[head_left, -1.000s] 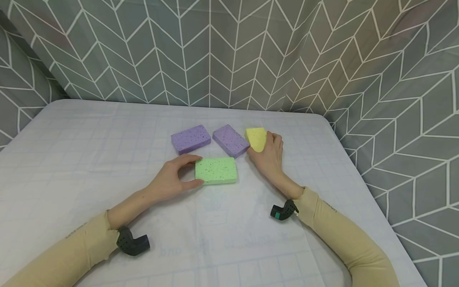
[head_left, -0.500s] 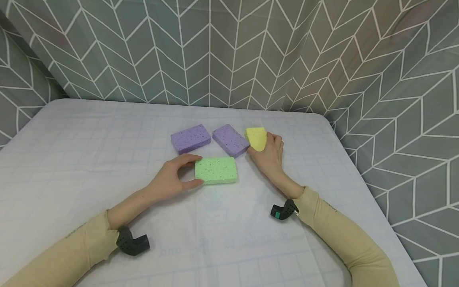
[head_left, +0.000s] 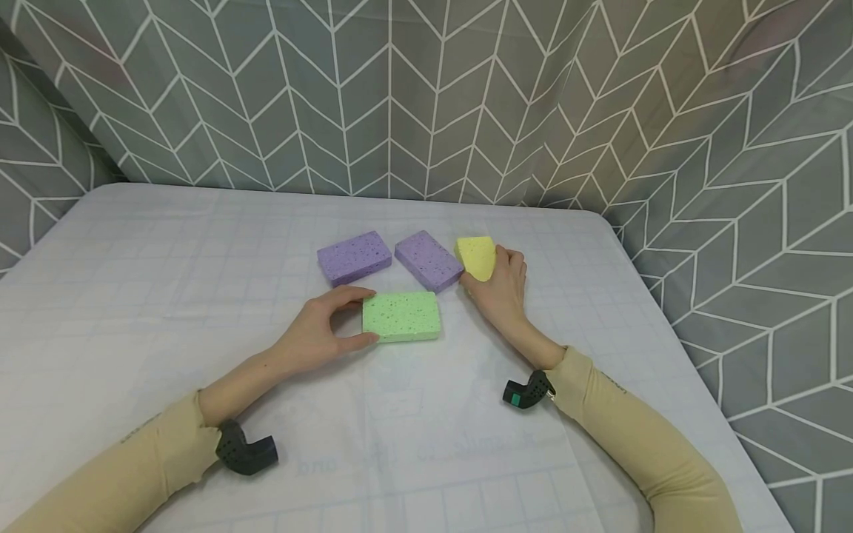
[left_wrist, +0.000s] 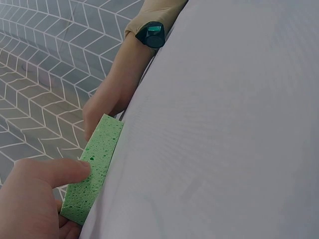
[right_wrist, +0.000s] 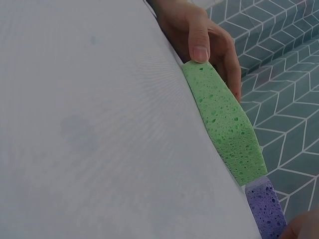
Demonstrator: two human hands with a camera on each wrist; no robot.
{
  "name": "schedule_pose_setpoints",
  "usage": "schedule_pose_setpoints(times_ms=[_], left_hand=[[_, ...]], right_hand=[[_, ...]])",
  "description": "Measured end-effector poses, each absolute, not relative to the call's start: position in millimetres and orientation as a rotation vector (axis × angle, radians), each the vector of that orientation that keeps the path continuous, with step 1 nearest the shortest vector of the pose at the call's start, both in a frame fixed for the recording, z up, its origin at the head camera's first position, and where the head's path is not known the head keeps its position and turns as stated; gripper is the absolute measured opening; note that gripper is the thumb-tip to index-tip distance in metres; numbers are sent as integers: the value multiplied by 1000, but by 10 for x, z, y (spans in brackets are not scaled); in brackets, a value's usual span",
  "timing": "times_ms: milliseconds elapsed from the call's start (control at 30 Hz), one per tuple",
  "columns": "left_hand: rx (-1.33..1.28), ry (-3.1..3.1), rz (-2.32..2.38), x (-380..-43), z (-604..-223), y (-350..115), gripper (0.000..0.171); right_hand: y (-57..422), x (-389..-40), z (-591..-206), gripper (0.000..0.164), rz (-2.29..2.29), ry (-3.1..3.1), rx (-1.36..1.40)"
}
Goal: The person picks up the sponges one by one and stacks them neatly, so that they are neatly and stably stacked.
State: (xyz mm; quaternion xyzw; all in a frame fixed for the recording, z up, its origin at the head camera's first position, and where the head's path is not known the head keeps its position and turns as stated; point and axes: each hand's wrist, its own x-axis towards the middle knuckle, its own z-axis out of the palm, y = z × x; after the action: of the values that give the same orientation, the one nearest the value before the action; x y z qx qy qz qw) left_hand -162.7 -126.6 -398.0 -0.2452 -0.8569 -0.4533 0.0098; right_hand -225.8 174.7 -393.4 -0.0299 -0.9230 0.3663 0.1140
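Note:
A green sponge lies flat on the table, and my left hand grips its left end, thumb on the near edge and fingers on the far edge. In the left wrist view the thumb presses the side of the green sponge. My right hand holds a yellow sponge, its fingers around the right side and its thumb at the near corner. Close to that thumb sits a slanted purple sponge. Another purple sponge lies farther left, behind the left fingers.
A white cloth with faint grid lines covers the table. Patterned grey curtain hangs behind the far edge and along the right side. Black wrist cameras stick out from both sleeves, low over the table.

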Motion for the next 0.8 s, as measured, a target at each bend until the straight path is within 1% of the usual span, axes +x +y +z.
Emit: schedule_pose_setpoints(times_ms=[800], left_hand=[[-765, -2667, -1425, -1619, -3983, -1260, 65]], right_hand=[[1749, -2237, -3920, 83, 1100, -2683, -62]])
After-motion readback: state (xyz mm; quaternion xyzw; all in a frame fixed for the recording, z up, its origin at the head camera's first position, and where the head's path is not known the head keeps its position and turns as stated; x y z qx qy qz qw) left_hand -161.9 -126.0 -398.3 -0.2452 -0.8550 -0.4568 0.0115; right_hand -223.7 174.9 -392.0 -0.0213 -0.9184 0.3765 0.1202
